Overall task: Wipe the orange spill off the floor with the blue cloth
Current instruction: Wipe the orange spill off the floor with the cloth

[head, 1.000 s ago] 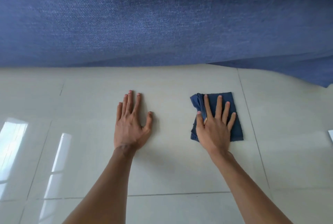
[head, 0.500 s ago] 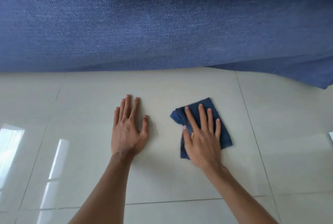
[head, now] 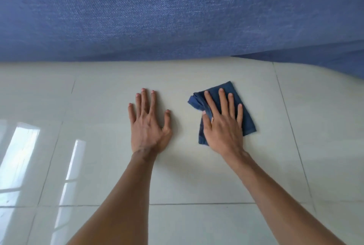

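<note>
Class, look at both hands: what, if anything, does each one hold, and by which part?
The right hand presses the folded dark blue cloth flat, palm on its left half. The left hand holds nothing.

Dark blue cloth (head: 247, 121) folded, flat on pale floor (head: 197, 175), left edge seemingly bunched.

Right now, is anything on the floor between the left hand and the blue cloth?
No. In the head view, only bare tile separates the left hand from the blue cloth.
</note>
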`<move>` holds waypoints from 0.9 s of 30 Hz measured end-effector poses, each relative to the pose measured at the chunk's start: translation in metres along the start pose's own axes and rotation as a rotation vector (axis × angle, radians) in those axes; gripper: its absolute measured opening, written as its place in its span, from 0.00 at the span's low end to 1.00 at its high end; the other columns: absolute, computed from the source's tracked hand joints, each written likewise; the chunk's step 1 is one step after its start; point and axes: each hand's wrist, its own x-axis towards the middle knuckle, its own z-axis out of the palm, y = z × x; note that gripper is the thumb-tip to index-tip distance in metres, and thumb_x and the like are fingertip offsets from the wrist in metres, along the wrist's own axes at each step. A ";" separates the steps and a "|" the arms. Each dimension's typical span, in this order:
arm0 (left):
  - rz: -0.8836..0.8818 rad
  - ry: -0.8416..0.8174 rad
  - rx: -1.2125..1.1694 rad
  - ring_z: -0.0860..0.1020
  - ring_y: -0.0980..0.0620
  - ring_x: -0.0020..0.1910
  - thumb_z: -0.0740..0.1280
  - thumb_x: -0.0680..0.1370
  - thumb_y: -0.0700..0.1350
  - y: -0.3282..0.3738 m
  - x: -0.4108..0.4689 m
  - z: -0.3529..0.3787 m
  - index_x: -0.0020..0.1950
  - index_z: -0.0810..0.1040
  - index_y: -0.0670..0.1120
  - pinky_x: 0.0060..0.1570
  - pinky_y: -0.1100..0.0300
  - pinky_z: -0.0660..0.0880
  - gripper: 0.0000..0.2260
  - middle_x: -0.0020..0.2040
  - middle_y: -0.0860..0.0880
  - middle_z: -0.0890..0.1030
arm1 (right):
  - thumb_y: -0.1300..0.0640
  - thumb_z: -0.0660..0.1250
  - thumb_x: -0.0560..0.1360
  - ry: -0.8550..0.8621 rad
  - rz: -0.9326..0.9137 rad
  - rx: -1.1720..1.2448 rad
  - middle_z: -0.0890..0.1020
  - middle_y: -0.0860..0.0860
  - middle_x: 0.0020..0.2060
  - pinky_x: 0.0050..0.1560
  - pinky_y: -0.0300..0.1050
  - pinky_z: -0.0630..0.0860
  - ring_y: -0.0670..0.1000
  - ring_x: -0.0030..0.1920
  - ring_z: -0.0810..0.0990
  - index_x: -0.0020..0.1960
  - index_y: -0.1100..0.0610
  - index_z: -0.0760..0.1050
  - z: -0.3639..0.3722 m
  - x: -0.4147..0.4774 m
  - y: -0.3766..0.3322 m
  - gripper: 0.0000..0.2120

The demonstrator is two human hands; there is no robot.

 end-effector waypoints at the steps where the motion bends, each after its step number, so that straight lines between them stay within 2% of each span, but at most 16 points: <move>1: -0.001 -0.008 -0.001 0.44 0.49 0.81 0.51 0.80 0.59 0.000 0.000 -0.001 0.81 0.49 0.50 0.79 0.48 0.42 0.31 0.82 0.48 0.47 | 0.44 0.47 0.78 0.009 0.025 -0.014 0.57 0.54 0.80 0.77 0.64 0.53 0.58 0.80 0.54 0.80 0.44 0.55 -0.002 0.005 0.014 0.30; 4: -0.005 -0.023 -0.002 0.44 0.48 0.81 0.51 0.80 0.58 0.002 0.001 -0.002 0.81 0.49 0.49 0.78 0.47 0.42 0.31 0.82 0.47 0.46 | 0.44 0.46 0.79 0.031 0.083 -0.025 0.53 0.53 0.81 0.77 0.64 0.52 0.57 0.80 0.50 0.80 0.46 0.52 -0.006 -0.026 0.034 0.30; 8: 0.012 -0.016 -0.002 0.43 0.48 0.81 0.50 0.81 0.59 0.000 0.001 -0.001 0.81 0.47 0.50 0.78 0.47 0.41 0.31 0.82 0.47 0.45 | 0.45 0.50 0.78 0.003 0.076 -0.033 0.51 0.55 0.81 0.77 0.66 0.51 0.61 0.80 0.49 0.81 0.46 0.50 -0.002 -0.074 -0.005 0.31; 11: 0.019 -0.014 -0.009 0.42 0.48 0.81 0.50 0.81 0.58 0.000 -0.001 0.000 0.81 0.47 0.50 0.79 0.48 0.41 0.30 0.82 0.48 0.45 | 0.44 0.51 0.77 -0.012 -0.024 0.006 0.53 0.55 0.81 0.77 0.65 0.51 0.61 0.80 0.51 0.80 0.44 0.52 0.003 -0.034 -0.025 0.31; 13: 0.015 -0.009 -0.012 0.42 0.49 0.81 0.50 0.82 0.58 -0.001 0.000 0.000 0.81 0.47 0.50 0.79 0.48 0.41 0.30 0.82 0.48 0.44 | 0.44 0.50 0.77 -0.005 -0.054 -0.007 0.55 0.54 0.81 0.77 0.64 0.53 0.59 0.80 0.52 0.80 0.43 0.54 0.002 0.000 -0.009 0.31; 15: 0.018 -0.023 -0.006 0.42 0.48 0.81 0.50 0.81 0.58 -0.001 0.000 -0.001 0.81 0.48 0.50 0.78 0.48 0.41 0.30 0.82 0.48 0.44 | 0.44 0.49 0.78 0.022 0.026 -0.030 0.54 0.53 0.81 0.77 0.63 0.53 0.57 0.80 0.52 0.80 0.44 0.53 -0.003 0.000 0.019 0.30; 18: 0.008 -0.020 -0.007 0.43 0.48 0.81 0.51 0.81 0.58 0.001 0.001 0.000 0.81 0.48 0.51 0.78 0.48 0.41 0.30 0.82 0.47 0.45 | 0.44 0.48 0.77 0.037 0.129 -0.033 0.51 0.54 0.81 0.77 0.65 0.52 0.59 0.81 0.49 0.81 0.45 0.50 -0.009 -0.044 0.032 0.31; 21: 0.012 -0.015 0.008 0.42 0.48 0.81 0.50 0.81 0.58 -0.001 0.001 0.000 0.81 0.48 0.51 0.78 0.48 0.41 0.30 0.82 0.47 0.44 | 0.45 0.52 0.75 -0.012 0.049 -0.038 0.51 0.54 0.81 0.77 0.66 0.50 0.61 0.80 0.48 0.80 0.44 0.49 -0.003 -0.064 0.001 0.34; 24: 0.018 -0.021 0.001 0.41 0.49 0.81 0.50 0.81 0.58 0.000 -0.001 -0.002 0.81 0.48 0.51 0.79 0.48 0.40 0.30 0.82 0.48 0.44 | 0.45 0.55 0.74 -0.038 -0.132 0.009 0.54 0.53 0.81 0.77 0.65 0.52 0.60 0.80 0.51 0.80 0.42 0.54 0.002 -0.021 -0.022 0.34; 27: 0.012 -0.031 -0.008 0.41 0.49 0.81 0.51 0.81 0.58 0.000 0.001 -0.002 0.81 0.48 0.51 0.78 0.49 0.40 0.30 0.82 0.48 0.43 | 0.44 0.54 0.75 0.002 -0.104 -0.019 0.55 0.52 0.81 0.78 0.62 0.52 0.59 0.80 0.52 0.79 0.42 0.55 0.000 0.012 0.004 0.32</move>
